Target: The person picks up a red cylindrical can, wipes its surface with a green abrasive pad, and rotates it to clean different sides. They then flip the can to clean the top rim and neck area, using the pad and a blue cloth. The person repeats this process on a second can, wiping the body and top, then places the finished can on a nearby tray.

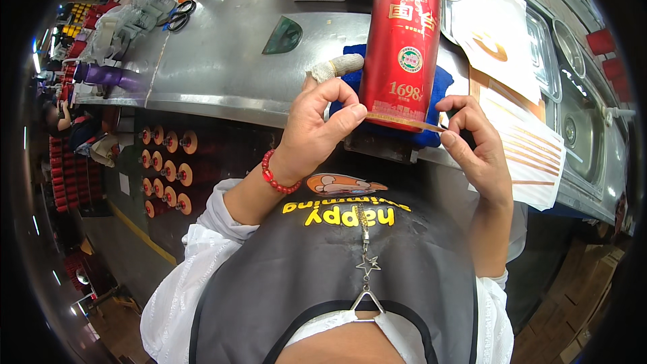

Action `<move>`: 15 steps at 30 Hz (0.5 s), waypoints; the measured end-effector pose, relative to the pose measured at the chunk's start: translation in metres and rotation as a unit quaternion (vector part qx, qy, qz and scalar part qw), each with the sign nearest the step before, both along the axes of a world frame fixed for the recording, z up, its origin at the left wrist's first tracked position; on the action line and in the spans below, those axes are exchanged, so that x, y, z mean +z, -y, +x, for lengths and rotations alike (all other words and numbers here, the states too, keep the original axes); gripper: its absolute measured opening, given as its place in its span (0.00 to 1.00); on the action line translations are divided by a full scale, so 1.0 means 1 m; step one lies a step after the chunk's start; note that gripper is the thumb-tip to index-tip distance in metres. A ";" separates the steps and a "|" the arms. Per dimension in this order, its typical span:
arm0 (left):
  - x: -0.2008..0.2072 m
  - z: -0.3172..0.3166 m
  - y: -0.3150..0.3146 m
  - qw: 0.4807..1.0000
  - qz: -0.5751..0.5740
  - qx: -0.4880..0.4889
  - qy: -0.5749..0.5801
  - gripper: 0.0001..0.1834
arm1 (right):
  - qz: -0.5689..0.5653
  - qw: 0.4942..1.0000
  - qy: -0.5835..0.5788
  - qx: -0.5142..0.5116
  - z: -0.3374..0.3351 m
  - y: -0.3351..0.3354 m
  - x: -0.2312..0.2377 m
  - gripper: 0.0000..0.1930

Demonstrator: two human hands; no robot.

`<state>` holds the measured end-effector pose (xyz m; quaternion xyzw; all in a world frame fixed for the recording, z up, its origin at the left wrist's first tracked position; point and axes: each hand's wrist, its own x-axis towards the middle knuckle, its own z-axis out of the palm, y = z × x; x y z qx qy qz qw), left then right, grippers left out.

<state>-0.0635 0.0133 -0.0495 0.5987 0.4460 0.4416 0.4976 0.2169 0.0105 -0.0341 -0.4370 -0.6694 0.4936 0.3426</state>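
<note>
A tall red bottle [400, 47] with gold markings stands upright on a blue cloth [431, 104] at the near edge of a steel worktable [222, 61]. My left hand [317, 125] pinches one end of a thin gold strip [404, 121], its forefinger wrapped in a white fabric cot. My right hand [475, 141] pinches the other end. The strip runs across the base of the bottle, touching it. A red bead bracelet circles my left wrist.
A white sheet [532, 148] carrying several more gold strips lies right of the bottle. Steel trays [546, 47] and a sink [586, 128] sit further right. Scissors [178, 17] and a purple bottle [104, 74] lie far left. Red bottles with gold caps are stacked under the table [165, 168].
</note>
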 end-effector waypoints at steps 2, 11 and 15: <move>-0.001 0.000 -0.001 1.000 0.023 -0.002 -0.015 0.08 | 0.009 1.000 -0.001 0.006 -0.002 0.000 0.000 0.11; 0.001 -0.003 0.000 0.999 0.031 -0.007 -0.024 0.08 | -0.012 1.000 -0.002 0.012 -0.003 0.000 0.006 0.11; 0.003 -0.002 -0.002 0.999 0.029 -0.009 -0.034 0.09 | 0.019 1.000 0.013 0.003 -0.004 0.000 0.000 0.07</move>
